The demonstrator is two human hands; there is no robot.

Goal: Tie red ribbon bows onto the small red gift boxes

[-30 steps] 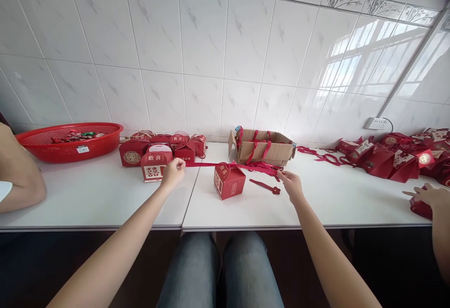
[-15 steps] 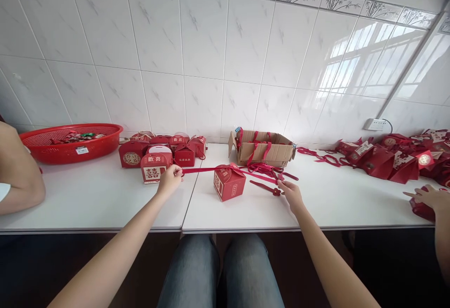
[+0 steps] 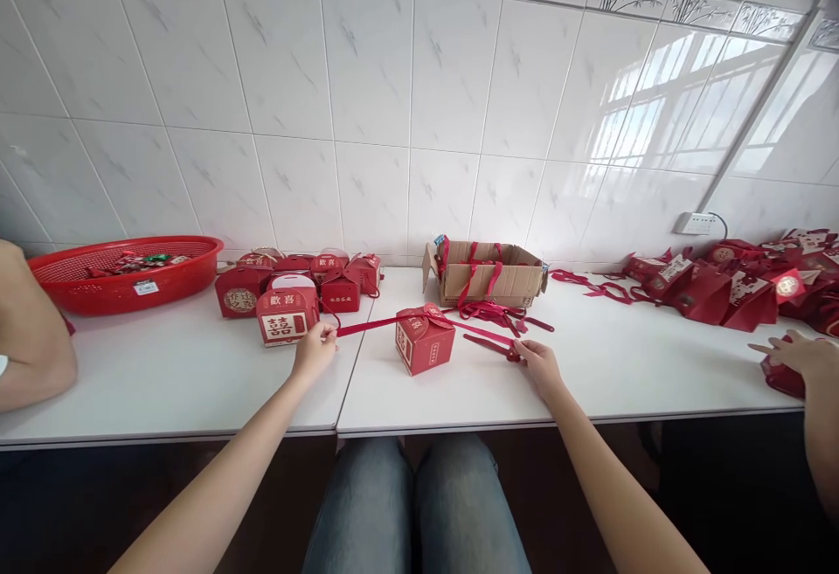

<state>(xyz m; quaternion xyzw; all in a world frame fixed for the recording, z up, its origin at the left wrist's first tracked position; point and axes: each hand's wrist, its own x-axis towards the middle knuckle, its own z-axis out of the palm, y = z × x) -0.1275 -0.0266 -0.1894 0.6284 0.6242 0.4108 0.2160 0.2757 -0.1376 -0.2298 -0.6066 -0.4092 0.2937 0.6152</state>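
Note:
A small red gift box [image 3: 425,345] stands in front of me on the white table, with a red ribbon [image 3: 370,326] running across its top. The ribbon stretches out to both sides. Its left end is pinched in my left hand [image 3: 315,352], just beside a red box with gold characters [image 3: 286,315]. On the other side my right hand [image 3: 537,363] grips the ribbon's right end. Close to those right fingers lies a red strap with a flower-shaped piece [image 3: 488,345]. Whether the fingers touch this strap, I cannot tell.
Several red boxes [image 3: 341,291] stand left of centre, near a red plastic basket [image 3: 124,294] of wrapped pieces. A cardboard box [image 3: 517,286] with ribbons sits by the wall. At right are piled red boxes [image 3: 695,294] and another person's hand [image 3: 796,354]; a person's arm [image 3: 32,338] rests at left.
Both my hands have lowered slightly, and the ribbon now slopes down from the box top to either side. The box stays in place. The whole view has shifted a little.

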